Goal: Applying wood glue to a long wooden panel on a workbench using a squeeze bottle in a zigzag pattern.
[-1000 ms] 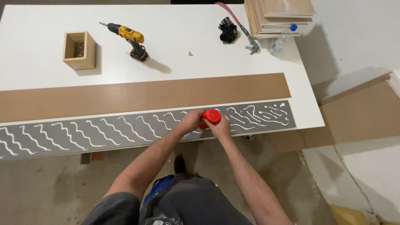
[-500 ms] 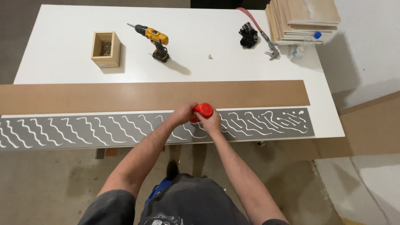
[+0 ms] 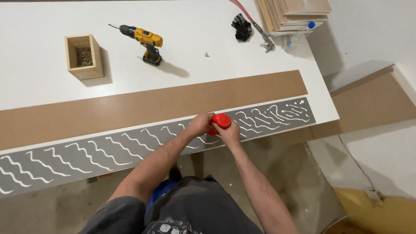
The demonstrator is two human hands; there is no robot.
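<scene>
A long grey strip (image 3: 108,149) lies along the near edge of the white table (image 3: 43,82), covered with wavy white lines of glue. Both hands grip a red glue bottle (image 3: 221,121) held over the strip, right of its middle. My left hand (image 3: 200,125) wraps the bottle from the left, and my right hand (image 3: 229,132) holds it from the near side. A long brown board (image 3: 143,106) lies just behind the strip, parallel to it.
On the table stand a small wooden box of screws (image 3: 83,56), a yellow cordless drill (image 3: 145,41), a black object (image 3: 242,27) with a red clamp (image 3: 255,26), and a stack of boards (image 3: 294,13). A brown panel (image 3: 372,102) lies on the floor at right.
The view has shifted, so the table sits differently in frame. The hands and red bottle stay over the grey strip, at about the same spot along its glue lines.
</scene>
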